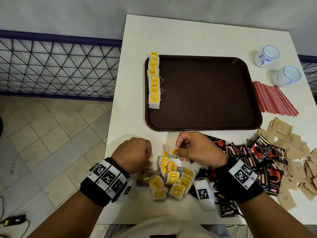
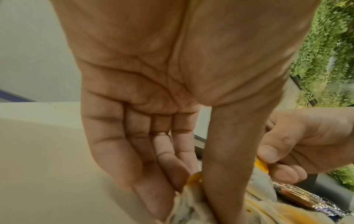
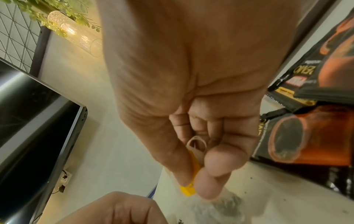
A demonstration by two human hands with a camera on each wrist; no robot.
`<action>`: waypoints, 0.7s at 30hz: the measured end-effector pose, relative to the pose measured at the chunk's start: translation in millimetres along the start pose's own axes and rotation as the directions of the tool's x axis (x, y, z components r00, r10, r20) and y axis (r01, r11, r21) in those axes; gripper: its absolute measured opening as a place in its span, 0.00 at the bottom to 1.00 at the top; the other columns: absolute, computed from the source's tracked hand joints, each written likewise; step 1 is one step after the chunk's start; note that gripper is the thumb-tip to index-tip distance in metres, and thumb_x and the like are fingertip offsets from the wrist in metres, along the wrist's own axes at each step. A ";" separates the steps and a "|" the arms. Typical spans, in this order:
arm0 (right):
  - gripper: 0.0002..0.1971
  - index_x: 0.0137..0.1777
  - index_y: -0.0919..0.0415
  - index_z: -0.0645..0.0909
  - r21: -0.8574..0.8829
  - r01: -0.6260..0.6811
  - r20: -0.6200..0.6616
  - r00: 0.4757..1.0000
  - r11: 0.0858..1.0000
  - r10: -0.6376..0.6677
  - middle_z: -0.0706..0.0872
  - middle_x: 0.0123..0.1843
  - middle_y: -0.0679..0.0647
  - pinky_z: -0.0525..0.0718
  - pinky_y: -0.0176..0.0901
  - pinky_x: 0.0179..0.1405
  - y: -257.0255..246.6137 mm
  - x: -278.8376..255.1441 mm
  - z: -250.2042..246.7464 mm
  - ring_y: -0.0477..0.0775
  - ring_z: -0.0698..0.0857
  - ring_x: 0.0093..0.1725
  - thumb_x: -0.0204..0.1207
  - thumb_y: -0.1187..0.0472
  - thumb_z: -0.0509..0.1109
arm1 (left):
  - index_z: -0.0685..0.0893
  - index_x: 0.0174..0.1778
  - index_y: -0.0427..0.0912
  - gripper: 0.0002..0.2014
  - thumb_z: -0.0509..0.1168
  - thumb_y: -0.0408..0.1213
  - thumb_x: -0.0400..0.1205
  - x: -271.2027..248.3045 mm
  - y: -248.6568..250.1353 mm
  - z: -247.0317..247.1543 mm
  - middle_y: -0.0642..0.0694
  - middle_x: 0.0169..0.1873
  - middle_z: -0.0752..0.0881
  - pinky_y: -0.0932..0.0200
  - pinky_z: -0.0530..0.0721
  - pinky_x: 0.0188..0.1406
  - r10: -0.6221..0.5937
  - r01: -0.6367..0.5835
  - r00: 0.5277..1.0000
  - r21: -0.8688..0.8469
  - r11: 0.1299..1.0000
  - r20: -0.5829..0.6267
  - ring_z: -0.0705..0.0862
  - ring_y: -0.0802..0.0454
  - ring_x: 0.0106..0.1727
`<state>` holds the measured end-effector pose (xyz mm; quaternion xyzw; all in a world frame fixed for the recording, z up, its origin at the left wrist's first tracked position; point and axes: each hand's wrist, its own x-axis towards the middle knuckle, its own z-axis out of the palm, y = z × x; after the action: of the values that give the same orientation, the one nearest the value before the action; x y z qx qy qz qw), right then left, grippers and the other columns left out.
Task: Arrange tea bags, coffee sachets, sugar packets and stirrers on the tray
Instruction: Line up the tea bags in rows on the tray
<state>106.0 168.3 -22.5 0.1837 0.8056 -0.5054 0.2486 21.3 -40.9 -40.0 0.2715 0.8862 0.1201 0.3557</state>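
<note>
The job is in its first part. One row of tea bags lies along the left edge of the tray, ahead of and between the two hands; the rest of the tray is bare.

The right hand pinches a single tea bag by its yellow tag between thumb and forefinger, just above the loose heap of tea bags on the counter. The left hand, just beside it, has its fingers down on the heap and nips another yellow tag against the thumb.

Still to go, as I judge it: the remaining loose tea bags, then the coffee sachets lying right of the right hand, the brown sugar packets farther right, and the red stirrers ahead of those, beside the tray's right edge. None of these three kinds is on the tray yet.
</note>
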 end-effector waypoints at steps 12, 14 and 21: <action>0.08 0.43 0.61 0.83 -0.031 0.021 -0.019 1.000 0.999 -0.022 0.90 0.34 0.58 0.82 0.44 0.29 -0.9 1.4 -5.6 0.46 0.87 0.29 0.74 0.60 0.79 | 0.77 0.28 0.50 0.09 0.72 0.42 0.69 -2.2 -10.0 1.6 0.55 0.30 0.80 0.58 0.75 0.32 0.073 -0.080 0.996 -0.127 0.989 -0.060 0.78 0.59 0.34; 0.08 0.43 0.61 0.82 -0.002 0.025 -0.027 0.999 1.000 -0.025 0.90 0.40 0.63 0.82 0.47 0.28 -0.3 3.2 -6.7 0.52 0.90 0.31 0.75 0.60 0.78 | 0.73 0.26 0.51 0.09 0.68 0.42 0.67 -3.3 -10.7 1.1 0.55 0.28 0.79 0.58 0.72 0.29 0.115 -0.131 0.989 -0.185 0.974 -0.093 0.77 0.59 0.32; 0.08 0.47 0.69 0.76 0.154 0.014 -0.021 1.000 0.988 -0.011 0.89 0.40 0.73 0.90 0.51 0.36 -3.3 7.5 -10.3 0.60 0.94 0.40 0.79 0.69 0.73 | 0.73 0.29 0.50 0.11 0.70 0.44 0.69 -6.1 -1.9 -12.6 0.54 0.31 0.81 0.47 0.82 0.38 0.247 -0.300 0.945 -0.267 0.916 -0.217 0.80 0.55 0.37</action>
<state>95.9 176.7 -20.8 0.2023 0.7677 -0.5658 0.2225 15.4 -46.2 -28.2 0.3248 0.8394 0.3243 0.2910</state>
